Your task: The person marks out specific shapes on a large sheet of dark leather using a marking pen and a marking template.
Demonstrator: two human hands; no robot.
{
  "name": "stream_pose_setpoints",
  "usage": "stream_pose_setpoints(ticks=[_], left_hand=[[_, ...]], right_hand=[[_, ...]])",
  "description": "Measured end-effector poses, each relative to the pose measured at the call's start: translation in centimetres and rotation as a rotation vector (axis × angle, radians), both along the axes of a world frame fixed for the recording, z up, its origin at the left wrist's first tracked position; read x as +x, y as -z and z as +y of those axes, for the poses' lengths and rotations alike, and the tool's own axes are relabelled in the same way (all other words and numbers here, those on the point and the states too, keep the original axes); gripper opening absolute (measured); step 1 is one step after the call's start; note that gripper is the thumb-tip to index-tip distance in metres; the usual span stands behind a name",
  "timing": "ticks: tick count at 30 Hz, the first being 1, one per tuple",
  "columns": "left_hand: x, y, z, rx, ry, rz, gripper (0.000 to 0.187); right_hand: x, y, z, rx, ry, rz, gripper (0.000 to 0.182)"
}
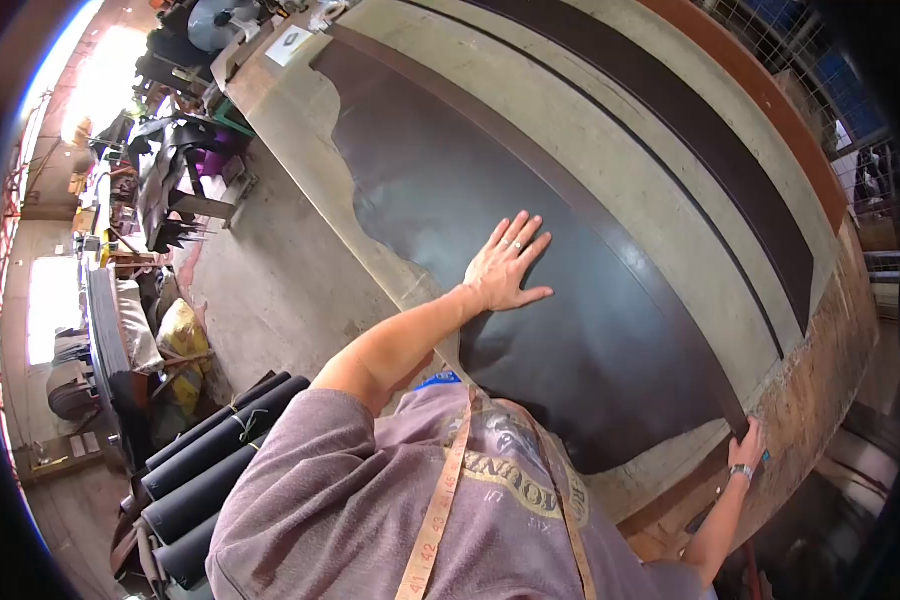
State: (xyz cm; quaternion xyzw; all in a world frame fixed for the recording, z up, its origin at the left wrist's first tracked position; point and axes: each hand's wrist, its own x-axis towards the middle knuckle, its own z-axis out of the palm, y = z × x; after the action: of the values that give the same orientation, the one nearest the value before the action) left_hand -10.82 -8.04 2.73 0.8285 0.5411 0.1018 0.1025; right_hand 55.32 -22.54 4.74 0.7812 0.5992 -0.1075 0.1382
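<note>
A large dark brown leather hide (450,215) lies on the table, wavy along its near edge and straight along its far edge. My left hand (510,262) rests flat on it, palm down with fingers spread and a ring on one finger. A long brown strip (620,245) runs along the hide's straight edge. At its near right end, my right hand (745,445) closes around the corner, with a bracelet or watch at the wrist. Something small and blue shows beside that hand; I cannot make out what it is.
Beyond the hide lie a thin dark strip (670,190), a wide dark brown strip (710,120) and an orange-brown strip (770,95). A tape measure (435,520) hangs from my neck. Black rolls (205,470) lean at lower left. Hanging leather pieces (165,180) stand past the table.
</note>
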Motion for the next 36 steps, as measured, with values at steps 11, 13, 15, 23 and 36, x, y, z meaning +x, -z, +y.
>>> stream_pose_setpoints(ticks=[11,13,15,23,36], left_hand=[[-0.6,1.4,-0.1,0.020,0.015,-0.044,0.090],[-1.1,1.6,0.2,0.048,0.040,-0.049,0.090],[-1.8,1.6,1.0,0.039,0.097,-0.070,0.090],[-13.2,1.1,19.6,0.203,0.095,-0.118,0.065],[-14.9,6.4,35.7,0.415,0.239,-0.196,0.049]], right_hand=[[4.7,-17.5,4.5,0.302,-0.286,-0.301,0.067],[7.6,-23.7,5.0,0.382,-0.331,-0.385,0.071],[7.4,-32.0,5.5,0.409,-0.297,-0.547,0.071],[-1.9,-62.2,1.1,0.564,-0.478,-1.002,0.035],[-25.9,-70.9,-5.2,0.542,0.064,-0.940,0.039]])
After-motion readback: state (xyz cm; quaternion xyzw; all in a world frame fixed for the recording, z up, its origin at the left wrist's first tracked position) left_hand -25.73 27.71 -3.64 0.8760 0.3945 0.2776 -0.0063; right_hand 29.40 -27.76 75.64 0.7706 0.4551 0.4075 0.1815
